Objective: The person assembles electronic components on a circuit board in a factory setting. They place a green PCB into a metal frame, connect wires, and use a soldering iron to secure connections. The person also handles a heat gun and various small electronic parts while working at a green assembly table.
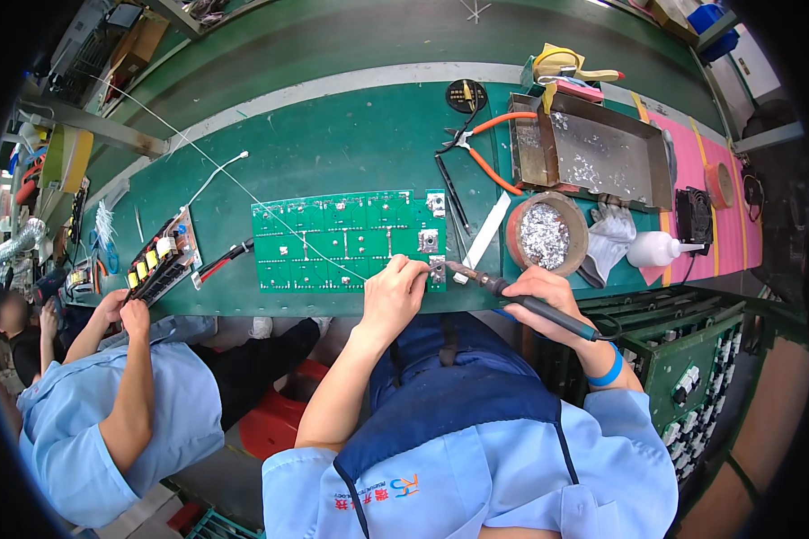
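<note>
A green circuit board lies flat on the green bench in front of me. My right hand grips a soldering iron by its dark handle. The iron's tip points left, at the board's lower right corner. Close to that tip, my left hand is closed in a pinch at the board's front edge. A thin solder wire runs from the far left across the board into its fingers. The wire's end at the fingertips is too small to make out.
Right of the board stand a round tin of silvery scraps, a metal tray, orange-handled cutters, a grey glove and a white squeeze bottle. At left, a co-worker's hands hold a board with components.
</note>
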The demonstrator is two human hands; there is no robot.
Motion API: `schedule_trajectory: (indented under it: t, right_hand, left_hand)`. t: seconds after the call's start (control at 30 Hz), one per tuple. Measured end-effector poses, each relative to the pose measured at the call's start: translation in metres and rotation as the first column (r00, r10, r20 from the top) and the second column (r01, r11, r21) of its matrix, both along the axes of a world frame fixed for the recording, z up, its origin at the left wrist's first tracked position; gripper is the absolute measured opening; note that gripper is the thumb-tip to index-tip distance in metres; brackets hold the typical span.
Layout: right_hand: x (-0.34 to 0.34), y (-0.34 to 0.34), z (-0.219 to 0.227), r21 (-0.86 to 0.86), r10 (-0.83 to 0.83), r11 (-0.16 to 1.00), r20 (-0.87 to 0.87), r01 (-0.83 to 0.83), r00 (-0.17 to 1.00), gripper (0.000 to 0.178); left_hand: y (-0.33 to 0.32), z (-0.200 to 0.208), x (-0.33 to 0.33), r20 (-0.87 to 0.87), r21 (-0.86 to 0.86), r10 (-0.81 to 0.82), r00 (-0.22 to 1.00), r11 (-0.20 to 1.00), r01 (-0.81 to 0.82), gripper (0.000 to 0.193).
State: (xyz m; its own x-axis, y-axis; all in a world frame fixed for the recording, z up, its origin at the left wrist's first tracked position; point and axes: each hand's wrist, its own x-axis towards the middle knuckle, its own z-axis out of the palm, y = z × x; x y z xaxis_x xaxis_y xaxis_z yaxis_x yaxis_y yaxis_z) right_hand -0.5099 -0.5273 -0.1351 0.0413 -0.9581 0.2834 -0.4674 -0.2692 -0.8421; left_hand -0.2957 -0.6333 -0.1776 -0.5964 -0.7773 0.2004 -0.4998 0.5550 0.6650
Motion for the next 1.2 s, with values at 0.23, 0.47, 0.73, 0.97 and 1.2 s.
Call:
schedule_trajectory:
  t: [0.23, 0.47, 0.73, 0.97, 1.2]
  right_hand:
    - [0.003, -0.004, -0.007, -0.006, 0.036, 0.999, -0.066, -0.036, 0.997, 0.023]
    - [0.004, -0.004, -0.006, -0.101, 0.082, 0.988, -0.279, -0.114, 0.957, 0.025]
    - [0.009, 0.005, -0.027, -0.268, 0.031, 0.952, -0.392, -0.146, 0.92, 0.026]
    - [0.007, 0.003, -0.019, -0.203, 0.053, 0.97, -0.357, -0.133, 0.933, 0.027]
    - [0.001, 0.003, -0.016, -0.055, 0.061, 0.996, -0.197, -0.073, 0.978, 0.027]
  left_hand:
    - [0.0, -0.005, -0.001, -0.013, 0.006, 0.026, 1.0, 1.0, -0.026, 0.007]
    - [-0.001, -0.008, -0.001, -0.007, 0.032, 0.042, 0.999, 0.999, -0.042, 0.007]
    - [-0.004, -0.005, 0.004, -0.046, 0.114, 0.079, 0.996, 0.991, -0.074, 0.008]
    - [-0.057, 0.024, 0.014, -0.017, -0.231, 0.057, 0.998, 0.971, -0.059, 0.009]
    - [-0.058, 0.072, 0.025, -0.146, -0.022, 0.097, 0.985, 0.995, -0.101, 0.012]
